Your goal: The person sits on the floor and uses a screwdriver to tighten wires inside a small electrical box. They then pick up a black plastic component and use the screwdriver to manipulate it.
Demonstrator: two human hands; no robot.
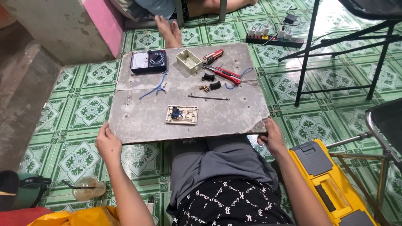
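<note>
A flat grey board [138,113] lies on the green tiled floor in front of my knees. My left hand [107,143] grips its near left corner and my right hand [271,137] grips its near right corner. On the board rest a cream switch plate [181,115] with a blue wire in it, a dark analog meter [148,61], a cream wall box [189,61], a red-handled screwdriver [213,55], red-handled pliers [224,73], blue wire pieces [157,86], a thin metal rod [208,98] and small black parts [211,81].
A yellow and grey toolbox [324,175] lies by my right leg. Black metal table legs [305,54] and a power strip [274,39] stand at the upper right. Another person's bare foot [169,31] touches the board's far edge. A plastic cup [88,187] sits at lower left.
</note>
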